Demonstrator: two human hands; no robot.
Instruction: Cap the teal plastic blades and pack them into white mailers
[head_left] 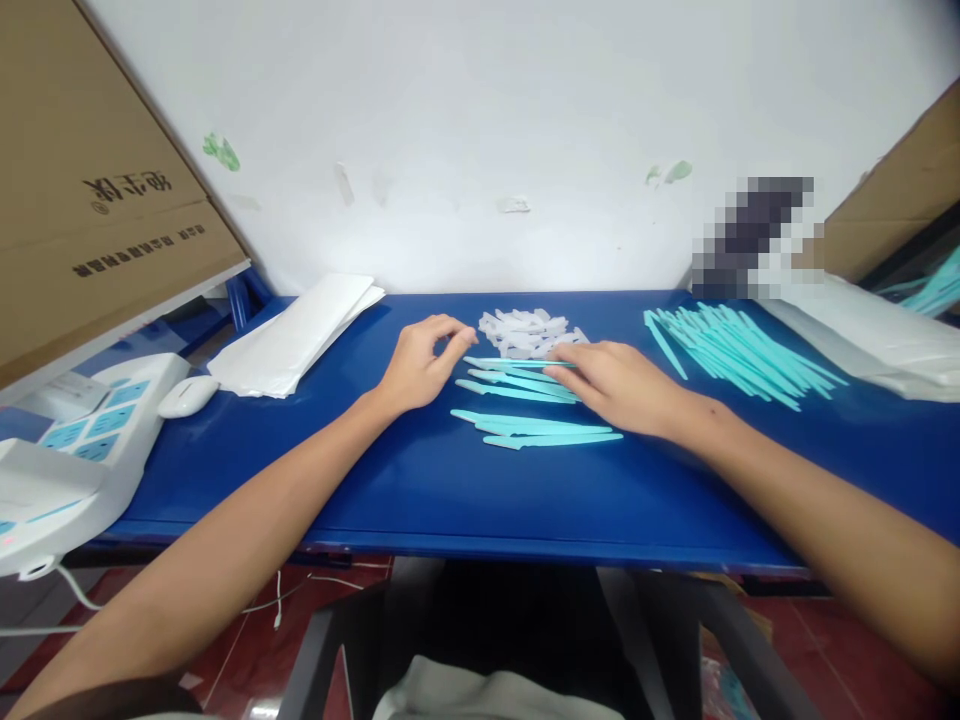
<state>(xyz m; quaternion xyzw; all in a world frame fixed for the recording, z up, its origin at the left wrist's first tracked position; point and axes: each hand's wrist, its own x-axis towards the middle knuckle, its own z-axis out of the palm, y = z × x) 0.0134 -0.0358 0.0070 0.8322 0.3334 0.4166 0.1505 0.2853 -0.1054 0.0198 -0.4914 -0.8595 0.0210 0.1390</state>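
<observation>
My right hand grips the handle end of a turquoise eyebrow razor between thumb and fingers. Just left of that razor's tip is my left hand, its thumb and forefinger pinched together; whatever they hold is too small to make out. Several more turquoise razors lie side by side below my hands, handles to the right. Behind them rests a heap of small translucent whitish caps, partly hidden by my right fingers.
A larger pile of turquoise razors lies at the right of the blue table. White sheets or bags are at the left, beside a white mouse-like object and a power strip. Cardboard stands at far left; plastic bags lie far right.
</observation>
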